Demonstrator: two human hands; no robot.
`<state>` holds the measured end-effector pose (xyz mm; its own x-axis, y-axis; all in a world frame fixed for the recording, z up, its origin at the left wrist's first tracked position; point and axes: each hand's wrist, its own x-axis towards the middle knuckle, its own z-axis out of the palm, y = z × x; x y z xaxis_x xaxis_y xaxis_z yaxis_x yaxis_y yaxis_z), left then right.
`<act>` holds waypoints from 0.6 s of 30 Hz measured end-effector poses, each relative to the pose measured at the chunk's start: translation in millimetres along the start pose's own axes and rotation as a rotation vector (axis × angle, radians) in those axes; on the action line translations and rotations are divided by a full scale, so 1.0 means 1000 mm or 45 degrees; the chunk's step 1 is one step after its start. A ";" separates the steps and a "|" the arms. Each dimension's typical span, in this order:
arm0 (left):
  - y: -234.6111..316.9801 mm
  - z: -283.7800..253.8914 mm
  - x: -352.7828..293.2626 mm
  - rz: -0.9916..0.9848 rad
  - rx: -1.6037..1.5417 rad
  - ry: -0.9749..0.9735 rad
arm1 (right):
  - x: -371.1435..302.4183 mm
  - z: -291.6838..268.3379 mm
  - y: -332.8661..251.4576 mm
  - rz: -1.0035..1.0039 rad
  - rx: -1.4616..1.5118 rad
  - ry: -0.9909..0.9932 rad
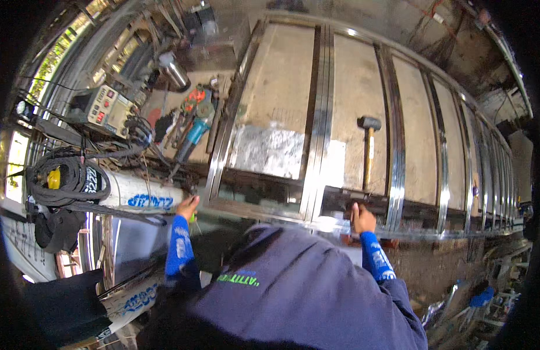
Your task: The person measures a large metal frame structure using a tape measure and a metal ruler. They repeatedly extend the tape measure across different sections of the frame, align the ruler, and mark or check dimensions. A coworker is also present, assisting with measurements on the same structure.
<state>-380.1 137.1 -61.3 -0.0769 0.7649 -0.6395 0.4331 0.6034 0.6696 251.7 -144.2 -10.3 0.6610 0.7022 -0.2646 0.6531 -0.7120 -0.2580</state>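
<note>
The scene is seen from a single head-worn fisheye camera, aimed steeply down over the wearer's own dark-blue-clad shoulders. A long steel frame (322,116) on the bench (281,76) is taken in at close range, its straight bars bent toward the rim.

Open room sits between the rails of the steel frame (319,116): bare bench (281,76) panels at twelve o'clock, wide enough for a hand. At one o'clock, the hammer (369,149) lies along one panel, blocking it. At ten o'clock, it's crowded: angle grinder (194,131), welding machine (106,108), coiled cables (69,181). The left hand (187,207) and right hand (363,220) sit at the frame's near rail.
</note>
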 end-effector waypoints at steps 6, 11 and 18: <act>0.033 -0.013 0.012 -0.107 0.142 -0.491 | 0.002 0.011 -0.001 0.129 -0.023 0.119; 0.032 0.000 -0.011 -0.142 0.149 -0.631 | 0.003 0.005 -0.004 0.156 -0.048 0.038; 0.038 0.017 -0.028 -0.100 0.000 -0.445 | 0.000 0.006 -0.001 0.152 -0.062 0.077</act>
<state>-346.7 134.4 -24.4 0.2022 0.5929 -0.7795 0.4380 0.6571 0.6135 248.8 -143.7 -15.4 0.7551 0.6125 -0.2339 0.5847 -0.7905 -0.1824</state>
